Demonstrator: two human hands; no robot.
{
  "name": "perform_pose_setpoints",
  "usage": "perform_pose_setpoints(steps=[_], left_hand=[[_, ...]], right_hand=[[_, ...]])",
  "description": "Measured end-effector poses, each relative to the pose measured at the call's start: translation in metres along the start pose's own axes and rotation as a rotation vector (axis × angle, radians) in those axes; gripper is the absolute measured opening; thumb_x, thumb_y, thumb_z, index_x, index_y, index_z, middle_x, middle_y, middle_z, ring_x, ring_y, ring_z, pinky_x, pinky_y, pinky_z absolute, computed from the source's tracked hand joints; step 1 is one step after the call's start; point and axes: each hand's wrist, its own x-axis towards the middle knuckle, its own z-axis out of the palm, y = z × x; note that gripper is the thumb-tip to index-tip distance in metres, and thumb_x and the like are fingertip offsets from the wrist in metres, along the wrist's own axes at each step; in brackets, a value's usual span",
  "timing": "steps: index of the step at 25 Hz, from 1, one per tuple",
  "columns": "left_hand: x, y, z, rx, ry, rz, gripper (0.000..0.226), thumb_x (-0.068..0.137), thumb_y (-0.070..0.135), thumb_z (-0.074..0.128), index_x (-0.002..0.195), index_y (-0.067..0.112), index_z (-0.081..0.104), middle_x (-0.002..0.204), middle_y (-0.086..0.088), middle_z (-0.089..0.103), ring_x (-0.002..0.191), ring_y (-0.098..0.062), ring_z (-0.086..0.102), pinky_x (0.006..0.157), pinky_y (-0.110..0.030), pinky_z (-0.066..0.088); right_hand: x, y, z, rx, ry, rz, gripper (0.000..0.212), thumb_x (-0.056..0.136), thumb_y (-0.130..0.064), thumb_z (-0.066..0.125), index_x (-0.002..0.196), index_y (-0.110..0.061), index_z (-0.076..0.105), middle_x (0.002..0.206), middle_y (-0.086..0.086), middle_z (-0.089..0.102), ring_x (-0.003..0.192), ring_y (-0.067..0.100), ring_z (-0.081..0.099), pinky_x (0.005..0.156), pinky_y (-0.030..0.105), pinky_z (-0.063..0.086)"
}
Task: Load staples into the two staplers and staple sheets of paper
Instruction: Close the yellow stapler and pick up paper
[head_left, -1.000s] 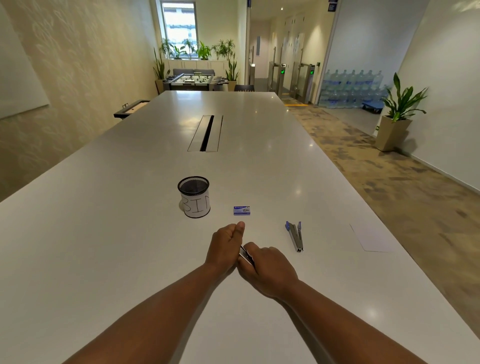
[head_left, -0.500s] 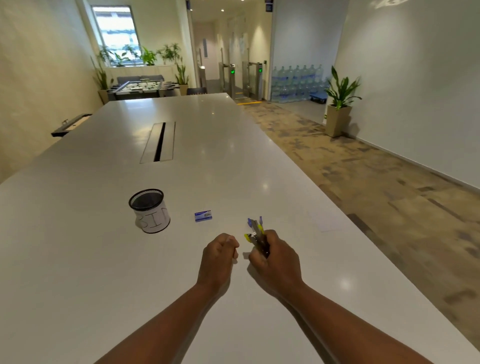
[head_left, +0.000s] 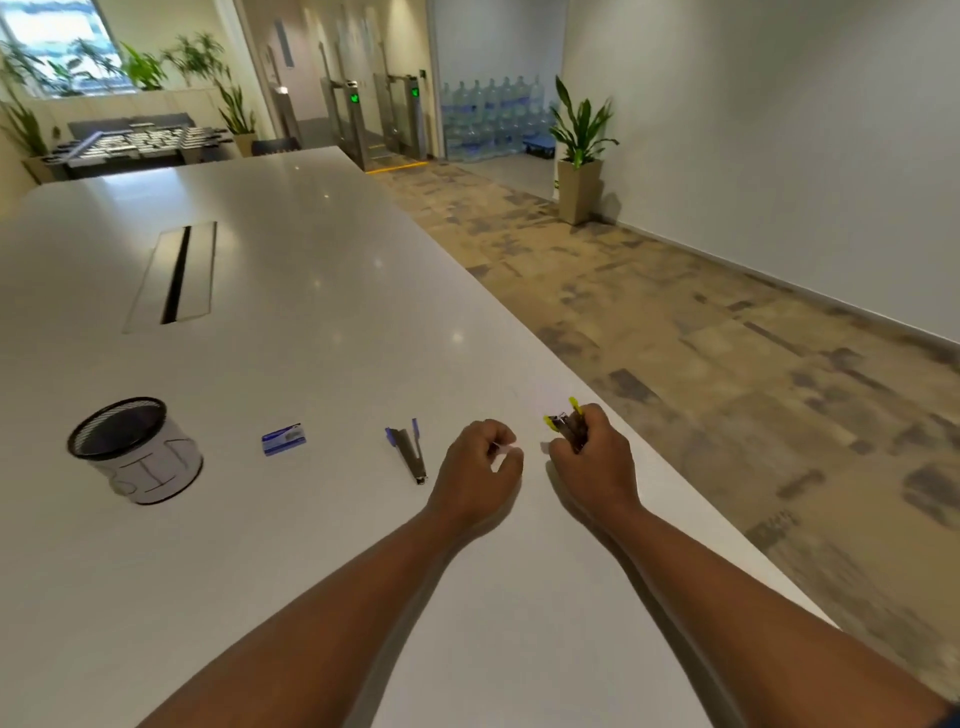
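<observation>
My right hand (head_left: 592, 467) grips a dark stapler with yellow tips (head_left: 563, 423) just above the white table (head_left: 311, 270), near its right edge. Slightly left of it, my left hand (head_left: 475, 467) is curled, and its thumb and fingers pinch a small pale sliver (head_left: 503, 448) that looks like a strip of staples. A second stapler with blue tips (head_left: 408, 452) lies hinged apart on the table, left of my left hand. A small blue staple box (head_left: 283, 439) lies further left. No sheet of paper is clearly visible.
A black mesh cup with a white label reading BIN (head_left: 132, 449) stands at the left. A cable slot (head_left: 176, 275) is set into the table further back. The table's right edge drops to patterned carpet (head_left: 675, 338). A potted plant (head_left: 579, 150) stands by the wall.
My hands were together on the yellow-tipped stapler; they have drawn apart. My right hand has carried it right, past the blue-tipped stapler. The view has swung to the right.
</observation>
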Motion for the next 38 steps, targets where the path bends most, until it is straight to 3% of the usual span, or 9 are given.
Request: perform_pose_setpoints(steps=[3,6,11,19,27,31,34,36,38], left_hand=[[0.034,0.0,0.017,0.067,0.027,-0.005,0.036,0.089,0.028,0.071,0.122,0.016,0.062,0.119,0.003,0.059,0.112,-0.017,0.06,0.095,-0.025,0.047],[0.064,-0.002,0.03,0.235,0.008,-0.056,0.066,0.088,0.047,0.068,0.144,0.018,0.049,0.147,-0.003,0.052,0.136,-0.026,0.044,0.111,-0.04,0.035],[0.095,-0.006,0.045,0.415,-0.111,-0.048,0.1,0.074,0.07,0.059,0.157,0.026,0.024,0.14,0.001,0.056,0.139,-0.029,0.033,0.097,-0.047,0.029],[0.096,-0.007,0.047,0.409,-0.029,0.024,0.069,0.081,0.061,0.069,0.143,0.035,0.054,0.129,0.008,0.069,0.132,-0.024,0.044,0.093,-0.039,0.027],[0.078,-0.003,0.041,0.319,-0.036,0.085,0.065,0.081,0.053,0.075,0.14,0.028,0.06,0.133,0.009,0.068,0.13,-0.015,0.052,0.102,-0.029,0.033],[0.073,-0.001,0.039,0.288,-0.041,0.098,0.083,0.082,0.05,0.078,0.152,0.021,0.044,0.154,0.0,0.05,0.14,-0.017,0.046,0.114,-0.031,0.035],[0.068,0.004,0.027,0.018,-0.099,0.0,0.103,0.08,0.043,0.083,0.16,0.023,0.021,0.165,-0.003,0.027,0.147,-0.02,0.035,0.118,-0.037,0.037],[0.061,0.009,0.015,-0.23,-0.09,-0.106,0.104,0.082,0.033,0.084,0.16,0.027,0.016,0.158,-0.005,0.039,0.137,-0.019,0.049,0.11,-0.034,0.046],[0.054,0.014,-0.005,-0.312,0.035,-0.21,0.084,0.089,0.024,0.078,0.156,0.027,0.028,0.125,-0.004,0.063,0.103,-0.011,0.064,0.089,-0.021,0.054]], right_hand=[[0.018,0.008,-0.006,-0.031,-0.031,-0.01,0.017,0.076,-0.029,0.059,0.072,-0.033,0.043,0.064,-0.009,0.057,0.06,0.01,0.052,0.053,0.031,0.038],[0.036,0.017,-0.007,-0.003,0.022,0.038,0.011,0.082,-0.024,0.062,0.078,-0.021,0.052,0.07,-0.005,0.061,0.067,0.022,0.055,0.061,0.037,0.044],[0.063,0.024,-0.004,-0.077,0.062,0.105,0.017,0.087,-0.027,0.067,0.084,-0.016,0.055,0.086,0.003,0.061,0.078,0.024,0.055,0.067,0.032,0.036],[0.072,0.028,-0.003,-0.107,0.039,0.154,0.02,0.087,-0.035,0.069,0.09,-0.017,0.059,0.085,0.0,0.062,0.077,0.022,0.056,0.064,0.031,0.034],[0.073,0.017,-0.003,-0.097,-0.047,0.208,0.027,0.076,-0.036,0.079,0.086,-0.024,0.057,0.08,-0.008,0.063,0.071,0.014,0.059,0.054,0.025,0.035],[0.07,0.014,-0.003,0.059,-0.089,0.265,0.024,0.073,-0.024,0.08,0.083,-0.023,0.058,0.08,-0.003,0.067,0.073,0.019,0.064,0.066,0.037,0.052],[0.06,0.007,-0.004,0.392,-0.103,0.264,0.023,0.074,-0.013,0.082,0.083,-0.021,0.062,0.076,-0.002,0.069,0.064,0.012,0.064,0.057,0.025,0.053],[0.054,-0.004,-0.002,0.533,-0.156,0.255,0.02,0.079,-0.014,0.082,0.087,-0.019,0.064,0.073,-0.004,0.069,0.059,0.004,0.063,0.055,0.02,0.05],[0.047,-0.02,0.006,0.566,-0.222,0.23,0.018,0.082,-0.016,0.081,0.089,-0.016,0.065,0.072,-0.006,0.067,0.057,0.003,0.06,0.053,0.02,0.047]])
